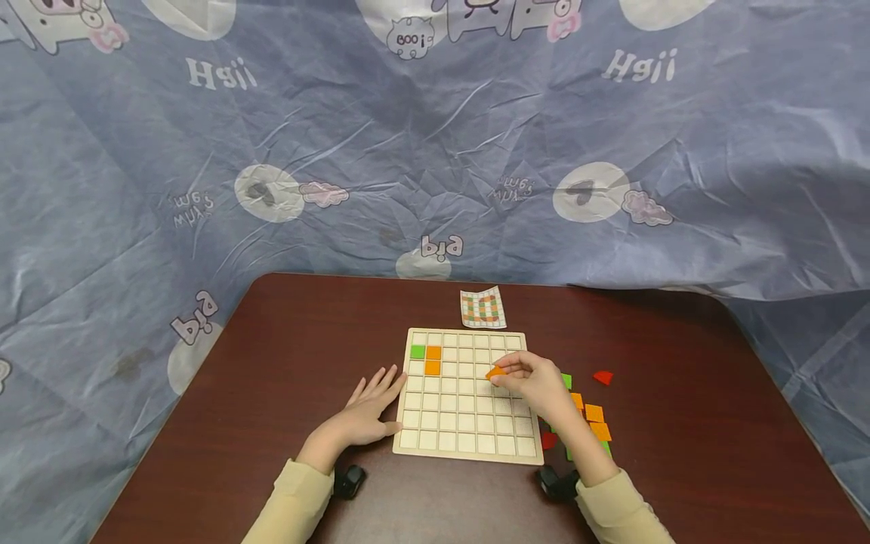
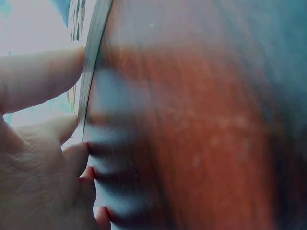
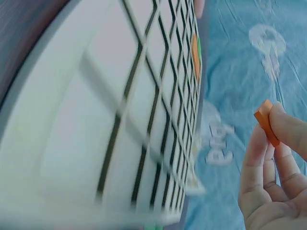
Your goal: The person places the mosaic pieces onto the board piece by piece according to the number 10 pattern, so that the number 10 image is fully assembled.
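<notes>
A pale wooden grid board (image 1: 469, 456) lies on the dark table, with a green square tile (image 1: 418, 352) and two orange square tiles (image 1: 433, 368) set in cells at its upper left. My left hand (image 1: 365, 415) rests at the board's left edge, fingers spread and fairly straight, thumb touching the rim. Over the right part of the board, my right hand (image 1: 537, 381) pinches an orange tile (image 1: 495, 372) between thumb and fingers. The right wrist view shows this orange tile (image 3: 266, 122) held above the board's surface.
Right of the board lie loose orange tiles (image 1: 594, 413), green tiles (image 1: 566, 381) and red pieces (image 1: 603, 377), partly behind the right forearm. A printed pattern card (image 1: 483, 308) lies just beyond the board's far edge. A patterned grey-blue cloth (image 1: 408, 151) hangs behind the table.
</notes>
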Demonstrator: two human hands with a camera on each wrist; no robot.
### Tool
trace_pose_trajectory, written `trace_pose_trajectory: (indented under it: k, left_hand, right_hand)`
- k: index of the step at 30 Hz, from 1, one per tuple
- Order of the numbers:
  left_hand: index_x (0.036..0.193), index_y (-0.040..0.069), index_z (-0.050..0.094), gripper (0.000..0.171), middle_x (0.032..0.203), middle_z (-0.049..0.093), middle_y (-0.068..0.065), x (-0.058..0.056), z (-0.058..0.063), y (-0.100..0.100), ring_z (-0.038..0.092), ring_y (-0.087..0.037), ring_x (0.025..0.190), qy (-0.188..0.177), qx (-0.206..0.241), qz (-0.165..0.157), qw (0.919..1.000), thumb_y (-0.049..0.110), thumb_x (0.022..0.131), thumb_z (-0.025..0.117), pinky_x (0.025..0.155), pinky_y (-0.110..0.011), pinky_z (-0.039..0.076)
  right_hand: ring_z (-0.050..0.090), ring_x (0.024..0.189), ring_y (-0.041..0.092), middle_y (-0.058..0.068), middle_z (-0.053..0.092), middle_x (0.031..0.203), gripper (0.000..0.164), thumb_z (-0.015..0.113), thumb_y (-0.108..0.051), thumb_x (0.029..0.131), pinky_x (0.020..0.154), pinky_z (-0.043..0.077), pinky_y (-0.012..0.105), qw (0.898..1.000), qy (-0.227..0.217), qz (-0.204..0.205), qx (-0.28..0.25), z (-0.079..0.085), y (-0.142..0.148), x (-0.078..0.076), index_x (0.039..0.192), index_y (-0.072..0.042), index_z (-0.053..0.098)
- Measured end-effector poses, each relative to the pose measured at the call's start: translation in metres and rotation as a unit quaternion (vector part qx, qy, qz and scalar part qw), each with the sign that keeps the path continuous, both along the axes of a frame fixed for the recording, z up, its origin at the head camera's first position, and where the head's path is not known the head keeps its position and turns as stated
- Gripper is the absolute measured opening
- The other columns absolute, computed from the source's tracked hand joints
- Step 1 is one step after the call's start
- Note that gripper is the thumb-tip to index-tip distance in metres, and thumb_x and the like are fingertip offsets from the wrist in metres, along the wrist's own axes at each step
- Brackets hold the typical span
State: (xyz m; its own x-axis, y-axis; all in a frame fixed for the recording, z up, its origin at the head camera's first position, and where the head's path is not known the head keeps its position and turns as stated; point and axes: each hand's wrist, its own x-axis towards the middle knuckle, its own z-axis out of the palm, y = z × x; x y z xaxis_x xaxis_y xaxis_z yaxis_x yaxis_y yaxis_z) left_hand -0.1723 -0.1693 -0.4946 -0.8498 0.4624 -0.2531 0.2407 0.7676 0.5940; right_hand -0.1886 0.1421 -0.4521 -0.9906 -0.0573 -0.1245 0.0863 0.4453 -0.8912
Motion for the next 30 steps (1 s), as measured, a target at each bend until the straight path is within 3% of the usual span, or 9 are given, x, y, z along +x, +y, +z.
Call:
trace_pose_trajectory:
  k: [10,19,30]
  left_hand:
    - [0.159,0.011,0.016,0.082,0.166,0.006,-0.017,0.000,-0.005,-0.002,-0.001,-0.036,0.154,0.007,0.021,-0.010,0.9997,0.022,0.093,0.063,0.121,-0.059,-0.005]
    - [0.159,0.011,0.020,0.081,0.166,0.009,-0.015,0.000,-0.004,-0.001,0.001,-0.035,0.154,0.003,0.012,0.002,0.9999,0.022,0.092,0.064,0.121,-0.059,-0.003]
    - [0.159,0.013,0.020,0.080,0.166,0.008,-0.012,-0.001,-0.004,-0.001,0.001,-0.032,0.154,0.003,-0.003,0.004,1.0000,0.024,0.093,0.064,0.122,-0.058,-0.001]
  right_hand:
    - [0.066,0.072,0.011,0.002,0.073,0.083,0.016,0.083,-0.012,0.078,0.064,0.054,0.025,0.999,-0.010,0.020,-0.023,-0.016,-0.060,-0.009,0.090,-0.009,0.073]
    - [0.064,0.073,0.010,0.001,0.071,0.085,0.016,0.082,-0.014,0.080,0.065,0.052,0.025,0.998,0.025,0.059,0.030,-0.024,-0.084,-0.016,0.092,-0.010,0.073]
    - [0.062,0.071,0.011,0.004,0.072,0.084,0.008,0.077,-0.006,0.083,0.066,0.052,0.025,0.987,0.066,0.097,0.106,-0.024,-0.096,-0.021,0.090,-0.007,0.076]
